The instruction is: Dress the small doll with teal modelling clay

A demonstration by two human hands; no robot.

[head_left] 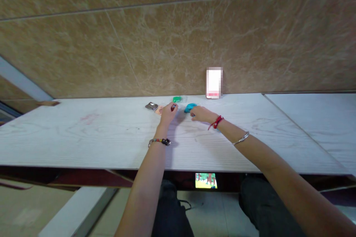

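A soft blue lump that looks like modelling clay (190, 107) is on the white wood-grain table, close to the wall. My right hand (202, 114) is closed at its right end, the fingers curled against it. My left hand (168, 114) is just left of the lump, with thumb and fingers pinched together; a small dark reddish spot shows between them, too small to name. Behind my left hand lies a green lump in clear wrapping (177, 99). A dark packet (151, 106) and a peach-coloured packet (159, 110) lie to its left, the peach one partly covered by the hand.
A phone-like upright white screen (214, 83), blurred out, leans on the brown tiled wall (167, 44). Under the table's front edge (116, 167), a lit screen with a colourful picture (206, 180) shows between my knees. A seam crosses the tabletop (289, 118) at right.
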